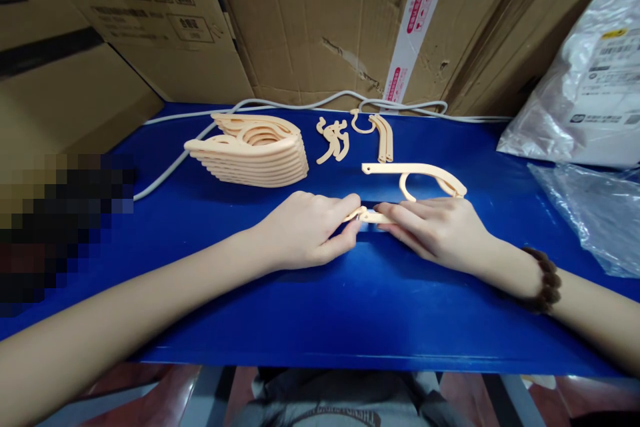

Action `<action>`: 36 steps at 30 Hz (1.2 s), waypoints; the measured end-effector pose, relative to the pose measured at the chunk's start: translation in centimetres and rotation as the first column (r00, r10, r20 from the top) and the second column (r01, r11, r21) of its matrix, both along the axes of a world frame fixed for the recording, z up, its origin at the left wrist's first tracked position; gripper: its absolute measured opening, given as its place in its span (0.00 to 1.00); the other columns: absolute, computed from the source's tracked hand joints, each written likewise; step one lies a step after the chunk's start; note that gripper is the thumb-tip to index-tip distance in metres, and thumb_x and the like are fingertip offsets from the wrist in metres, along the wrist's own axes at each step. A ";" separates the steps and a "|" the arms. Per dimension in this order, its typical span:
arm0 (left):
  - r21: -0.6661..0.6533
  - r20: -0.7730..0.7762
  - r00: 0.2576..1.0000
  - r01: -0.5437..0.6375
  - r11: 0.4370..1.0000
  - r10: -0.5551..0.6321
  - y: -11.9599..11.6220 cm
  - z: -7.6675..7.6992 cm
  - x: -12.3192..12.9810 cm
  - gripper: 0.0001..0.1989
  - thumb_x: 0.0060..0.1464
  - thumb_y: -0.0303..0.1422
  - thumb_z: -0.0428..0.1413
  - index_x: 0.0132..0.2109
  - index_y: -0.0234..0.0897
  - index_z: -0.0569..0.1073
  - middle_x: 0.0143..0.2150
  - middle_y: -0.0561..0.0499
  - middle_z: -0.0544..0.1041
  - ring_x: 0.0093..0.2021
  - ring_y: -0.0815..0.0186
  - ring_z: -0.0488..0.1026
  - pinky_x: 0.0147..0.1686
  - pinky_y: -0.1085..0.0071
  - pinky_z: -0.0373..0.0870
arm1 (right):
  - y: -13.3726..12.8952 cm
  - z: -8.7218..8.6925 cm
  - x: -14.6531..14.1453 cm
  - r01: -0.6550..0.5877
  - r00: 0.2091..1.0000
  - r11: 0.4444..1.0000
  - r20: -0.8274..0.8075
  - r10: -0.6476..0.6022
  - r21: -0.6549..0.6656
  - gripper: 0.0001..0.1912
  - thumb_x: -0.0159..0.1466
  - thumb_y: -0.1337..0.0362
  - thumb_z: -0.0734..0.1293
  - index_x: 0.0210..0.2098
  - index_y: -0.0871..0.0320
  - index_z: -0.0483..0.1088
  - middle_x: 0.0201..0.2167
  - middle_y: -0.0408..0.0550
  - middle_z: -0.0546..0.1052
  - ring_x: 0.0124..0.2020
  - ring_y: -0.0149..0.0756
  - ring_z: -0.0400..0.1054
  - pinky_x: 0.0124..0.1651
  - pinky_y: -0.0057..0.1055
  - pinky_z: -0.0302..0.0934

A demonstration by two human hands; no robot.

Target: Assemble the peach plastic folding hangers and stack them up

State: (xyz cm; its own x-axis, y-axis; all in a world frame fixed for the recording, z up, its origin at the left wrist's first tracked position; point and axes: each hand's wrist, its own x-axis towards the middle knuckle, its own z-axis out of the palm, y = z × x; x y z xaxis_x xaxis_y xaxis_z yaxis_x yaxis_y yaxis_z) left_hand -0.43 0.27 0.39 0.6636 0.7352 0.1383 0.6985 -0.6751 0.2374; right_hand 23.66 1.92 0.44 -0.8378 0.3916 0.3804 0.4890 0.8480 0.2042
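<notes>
My left hand [315, 228] pinches a small beige plastic hanger hook [355, 214], mostly covered by the fingers. Against it sits the holed end of a beige hanger arm [371, 217], gripped by my right hand [434, 230]; the rest of that arm is hidden under the palm. The two parts touch, but whether they are joined I cannot tell. Just behind my right hand lies another beige hanger piece [400, 169], long and curved, with a curved prong below it. Farther back are several loose hooks [333, 140] and a few short hanger arms [385, 138].
A stack of folded beige hangers [250, 163] stands at the back left of the blue table [320, 320]. A white cable [295, 105] runs along the rear before cardboard boxes [320, 27]. Plastic bags [575, 93] lie at the right.
</notes>
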 end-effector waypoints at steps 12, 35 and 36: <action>0.319 -0.258 0.966 0.059 0.946 0.027 -0.1 -0.6 0.3 0.14 0.69 0.40 0.43 0.39 0.36 0.64 0.26 0.52 0.75 0.21 0.61 0.75 0.17 0.70 0.45 | 0.1 0.0 -0.1 -0.030 1.000 1.000 -0.002 0.030 0.007 0.15 0.73 0.60 0.56 0.43 0.60 0.71 0.29 0.43 0.80 0.24 0.30 0.72 0.26 0.30 0.54; 0.264 -0.321 0.946 0.046 0.963 0.043 0.0 -0.7 0.6 0.18 0.70 0.43 0.41 0.39 0.35 0.66 0.26 0.51 0.75 0.23 0.62 0.75 0.17 0.71 0.44 | 0.3 0.1 -0.1 -0.019 0.999 0.998 0.032 0.021 -0.062 0.16 0.74 0.60 0.55 0.37 0.58 0.69 0.24 0.41 0.76 0.23 0.29 0.70 0.25 0.29 0.49; 0.242 -0.319 0.947 0.039 0.969 0.042 -0.1 -0.6 0.6 0.18 0.70 0.43 0.41 0.40 0.35 0.65 0.26 0.51 0.75 0.23 0.62 0.75 0.17 0.71 0.45 | 0.3 0.1 -0.1 -0.018 0.999 0.998 0.031 0.020 -0.060 0.16 0.74 0.60 0.55 0.37 0.58 0.69 0.25 0.41 0.76 0.24 0.29 0.70 0.25 0.29 0.49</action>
State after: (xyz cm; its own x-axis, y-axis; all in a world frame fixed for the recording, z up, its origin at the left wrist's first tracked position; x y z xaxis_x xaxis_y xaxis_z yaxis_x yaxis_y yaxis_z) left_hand 0.15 0.22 -0.18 0.7009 0.7072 0.0933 0.7111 -0.6826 -0.1685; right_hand 23.54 2.20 0.58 -0.8563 0.3972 0.3302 0.4673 0.8681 0.1675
